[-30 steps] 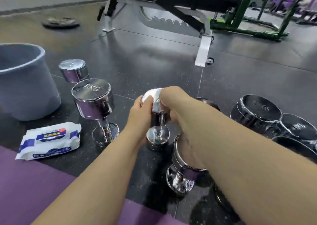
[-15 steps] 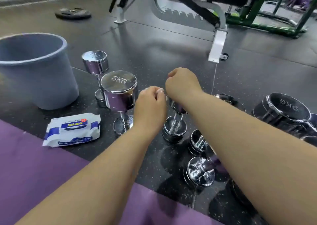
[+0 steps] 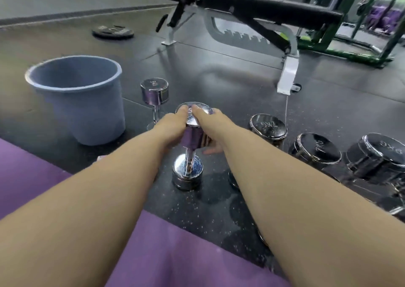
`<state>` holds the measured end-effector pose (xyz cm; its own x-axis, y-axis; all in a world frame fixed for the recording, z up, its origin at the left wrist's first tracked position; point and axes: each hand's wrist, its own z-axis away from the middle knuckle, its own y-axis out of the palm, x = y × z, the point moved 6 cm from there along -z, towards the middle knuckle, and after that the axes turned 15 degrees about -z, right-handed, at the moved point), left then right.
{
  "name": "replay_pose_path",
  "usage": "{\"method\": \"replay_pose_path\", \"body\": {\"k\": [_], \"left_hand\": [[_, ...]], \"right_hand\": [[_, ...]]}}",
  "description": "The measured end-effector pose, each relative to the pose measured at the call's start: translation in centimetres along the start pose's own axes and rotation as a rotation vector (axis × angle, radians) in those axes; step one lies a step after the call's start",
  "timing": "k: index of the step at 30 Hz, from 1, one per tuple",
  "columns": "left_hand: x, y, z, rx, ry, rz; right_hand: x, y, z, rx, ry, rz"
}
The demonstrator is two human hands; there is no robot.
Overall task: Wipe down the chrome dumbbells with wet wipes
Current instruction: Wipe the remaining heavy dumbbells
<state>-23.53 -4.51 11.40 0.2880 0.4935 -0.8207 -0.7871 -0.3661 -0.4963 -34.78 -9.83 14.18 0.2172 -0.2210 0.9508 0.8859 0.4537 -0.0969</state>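
On the floor (image 3: 219, 85) beside the bucket (image 3: 87, 102), we grasp the upright dumbbell (image 3: 192, 137) by its top head, left hand (image 3: 173, 122) and right hand (image 3: 211, 122) both wrapped round it. No wipe shows. Probably rubbing that head; the handle and lower head likely need doing next.

Wipes pack (image 3: 100, 158) almost hidden behind left forearm (image 3: 122, 170); rightmost dumbbell (image 3: 381, 155) cut by frame edge.

One wide-angle camera, worn on the head, faces forward and down over the purple mat (image 3: 26, 177). The upright dumbbell (image 3: 192, 139) sits central and near (straight lines bow toward the edges), with the bench (image 3: 263, 8) well behind it and the bucket (image 3: 87, 111) to its left.
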Motion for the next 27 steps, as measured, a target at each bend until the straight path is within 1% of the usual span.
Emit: {"method": "replay_pose_path", "body": {"k": [2, 3, 5, 7, 10, 12, 14, 15, 17, 21, 23, 25, 27], "left_hand": [[-1.0, 0.2, 3.0, 0.071, -0.018, 0.200], [-0.5, 0.4, 3.7, 0.078, -0.034, 0.275], [0.2, 0.7, 5.1, 0.057, -0.018, 0.338], [1.6, 1.6, 5.6, 0.021, -0.011, 0.330], [4.6, 4.0, 6.2, -0.036, -0.012, 0.294], [2.6, 4.8, 11.6, -0.038, 0.015, 0.254], [1.6, 5.8, 13.9, -0.042, 0.050, 0.196], [1.2, 6.6, 14.7, -0.036, 0.036, 0.173], [0.5, 7.7, 15.4, -0.004, -0.018, 0.169], [-0.3, 8.7, 16.2, -0.034, -0.057, 0.110], [-0.5, 8.6, 15.9, -0.069, -0.041, 0.099], [-0.3, 8.0, 15.5, -0.107, -0.062, 0.108], [-0.1, 7.4, 14.7, -0.094, -0.088, 0.106]], "right_hand": [[-1.1, 0.5, 0.7, 0.044, 0.059, -0.190], [-1.9, 1.1, 1.5, 0.058, 0.085, -0.266], [-3.0, 1.5, 2.7, 0.047, 0.088, -0.356], [-4.2, 1.0, 4.4, 0.024, 0.057, -0.429], [-6.7, -0.6, 8.0, 0.036, 0.052, -0.631], [-8.7, -2.0, 10.1, 0.050, 0.050, -0.735], [-9.7, -3.5, 11.5, 0.053, 0.056, -0.785], [-9.8, -4.6, 12.2, 0.070, 0.062, -0.799], [-9.4, -6.6, 12.7, 0.105, 0.070, -0.769], [-8.6, -8.8, 13.1, 0.137, 0.137, -0.576], [-8.6, -8.5, 12.7, 0.154, 0.125, -0.499], [-7.8, -7.8, 12.7, 0.145, 0.112, -0.396], [-7.3, -7.0, 11.8, 0.128, 0.109, -0.278]]}}
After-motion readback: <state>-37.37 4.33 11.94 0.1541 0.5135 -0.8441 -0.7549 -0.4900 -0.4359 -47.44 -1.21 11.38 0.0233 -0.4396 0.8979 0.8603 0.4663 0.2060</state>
